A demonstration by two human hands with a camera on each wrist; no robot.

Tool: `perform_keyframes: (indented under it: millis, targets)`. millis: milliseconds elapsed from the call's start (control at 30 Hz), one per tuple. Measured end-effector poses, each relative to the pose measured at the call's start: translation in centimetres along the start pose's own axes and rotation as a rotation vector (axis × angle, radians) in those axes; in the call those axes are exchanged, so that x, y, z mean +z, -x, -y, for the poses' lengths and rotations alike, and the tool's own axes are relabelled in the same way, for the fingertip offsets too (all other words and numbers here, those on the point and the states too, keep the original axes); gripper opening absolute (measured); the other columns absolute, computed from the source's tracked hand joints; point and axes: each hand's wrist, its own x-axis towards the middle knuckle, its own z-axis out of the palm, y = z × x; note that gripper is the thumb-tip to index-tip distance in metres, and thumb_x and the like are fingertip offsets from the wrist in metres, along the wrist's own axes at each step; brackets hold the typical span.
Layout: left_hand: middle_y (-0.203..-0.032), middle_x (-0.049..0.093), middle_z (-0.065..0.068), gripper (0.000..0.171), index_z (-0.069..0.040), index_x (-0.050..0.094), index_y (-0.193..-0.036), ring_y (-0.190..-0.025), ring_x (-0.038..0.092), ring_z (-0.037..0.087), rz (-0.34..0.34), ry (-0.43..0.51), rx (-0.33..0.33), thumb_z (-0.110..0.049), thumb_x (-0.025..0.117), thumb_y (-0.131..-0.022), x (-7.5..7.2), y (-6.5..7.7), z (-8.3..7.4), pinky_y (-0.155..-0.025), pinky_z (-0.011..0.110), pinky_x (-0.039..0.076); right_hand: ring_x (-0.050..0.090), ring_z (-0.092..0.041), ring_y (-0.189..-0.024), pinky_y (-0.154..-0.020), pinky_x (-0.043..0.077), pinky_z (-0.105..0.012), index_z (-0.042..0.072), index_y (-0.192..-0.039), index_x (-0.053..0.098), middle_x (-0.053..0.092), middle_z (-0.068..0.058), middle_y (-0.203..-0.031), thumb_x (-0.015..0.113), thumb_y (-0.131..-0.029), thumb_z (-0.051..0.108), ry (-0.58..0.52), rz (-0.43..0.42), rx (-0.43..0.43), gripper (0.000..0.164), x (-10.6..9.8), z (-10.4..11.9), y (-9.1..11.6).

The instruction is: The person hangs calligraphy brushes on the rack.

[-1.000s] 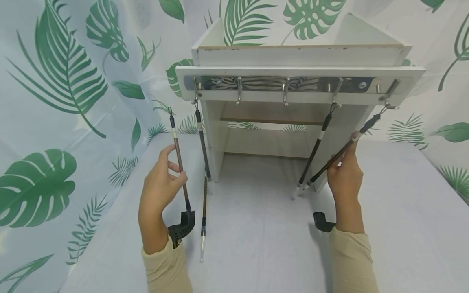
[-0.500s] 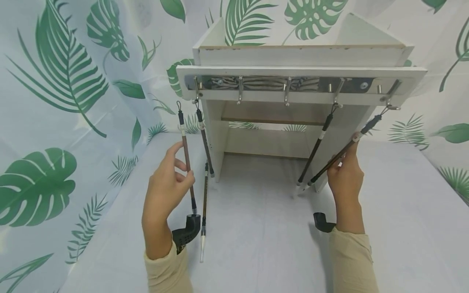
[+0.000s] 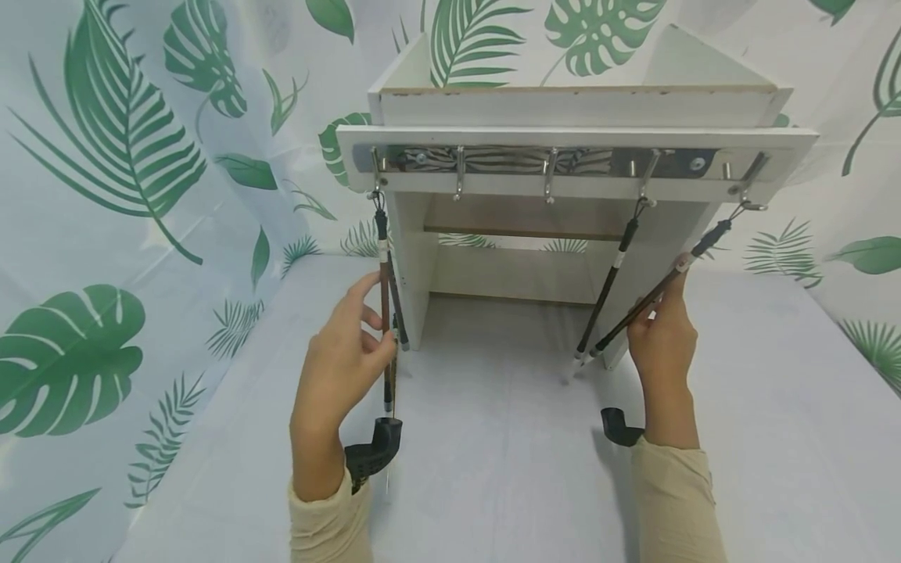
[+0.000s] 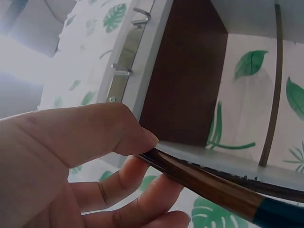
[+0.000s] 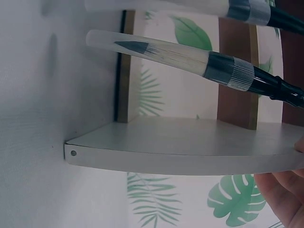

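Note:
My left hand point(image 3: 345, 352) pinches the brown handle of a calligraphy brush point(image 4: 209, 183) between thumb and fingers. In the head view its upper end overlaps the leftmost hook point(image 3: 376, 168); whether its loop is on the hook I cannot tell. Just behind it a second brush point(image 3: 400, 313) hangs, partly covered. Toward the right, my right hand point(image 3: 663, 336) holds another brush point(image 3: 662, 287) tilted, its cord loop on the rightmost hook point(image 3: 752, 178). Beside it a dark brush point(image 3: 608, 281) hangs from the neighbouring hook. Clear caps cover the bristles point(image 5: 133, 46) in the right wrist view.
The hooks are on a metal strip point(image 3: 521, 162) fixed to a white board, part of an open white shelf unit point(image 3: 577, 105). Two middle hooks point(image 3: 460, 176) carry nothing. Another brush lies mostly hidden behind the left hand. Black devices point(image 3: 383, 446) sit at both wrists.
My left hand has moved right with its brush, bringing the upper end from left of the leftmost hook to overlap it. The right hand has stayed in place.

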Motion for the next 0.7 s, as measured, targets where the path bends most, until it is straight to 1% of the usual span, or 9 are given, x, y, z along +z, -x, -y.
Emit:
perform_keyframes:
  millis: [167,333,467,567,700]
  targets:
    - [-0.089,0.057,0.005,0.060,-0.013,0.036,-0.137,-0.065,0.061,0.013,-0.007,-0.034,0.028,-0.007,0.058,-0.081,0.3,0.0,-0.4,-0.048,0.023,0.043,0.059,-0.045,-0.096,-0.072,0.050,-0.051,0.023,-0.142,0.020,0.056,-0.022,-0.119,0.045,-0.090,0.003,-0.001,0.003,-0.003,0.062,0.1,0.0,0.0]
    - [-0.089,0.056,0.005,0.061,-0.013,0.036,-0.137,-0.064,0.060,0.012,-0.012,-0.023,0.046,-0.006,0.058,-0.081,0.6,0.0,-0.6,-0.048,0.022,0.043,0.059,-0.045,-0.095,-0.071,0.050,-0.052,0.022,-0.142,0.020,0.056,-0.023,-0.118,0.045,-0.089,0.003,-0.004,-0.003,-0.013,0.062,0.1,0.0,0.0]
    - [-0.088,0.055,0.004,0.061,-0.012,0.038,-0.137,-0.064,0.060,0.011,-0.036,-0.019,0.104,-0.005,0.059,-0.080,1.0,-0.1,-0.8,-0.047,0.021,0.042,0.059,-0.045,-0.094,-0.069,0.050,-0.052,0.022,-0.142,0.020,0.056,-0.023,-0.118,0.045,-0.089,0.002,-0.009,-0.013,-0.018,0.062,0.1,0.0,0.0]
    - [-0.086,0.054,0.004,0.061,-0.011,0.040,-0.136,-0.064,0.058,0.010,-0.058,-0.036,0.152,-0.004,0.060,-0.079,1.5,-0.2,-1.0,-0.046,0.020,0.040,0.059,-0.045,-0.094,-0.069,0.050,-0.052,0.023,-0.143,0.018,0.056,-0.022,-0.119,0.045,-0.089,0.002,-0.007,-0.013,-0.017,0.064,0.1,0.0,0.1]
    - [-0.085,0.054,0.004,0.061,-0.010,0.040,-0.136,-0.062,0.055,0.010,-0.082,-0.056,0.189,-0.004,0.061,-0.079,2.1,-0.3,-1.2,-0.046,0.018,0.039,0.059,-0.045,-0.095,-0.070,0.050,-0.051,0.025,-0.144,0.014,0.055,-0.022,-0.120,0.045,-0.090,0.003,-0.008,-0.012,-0.019,0.066,0.1,-0.1,0.1]
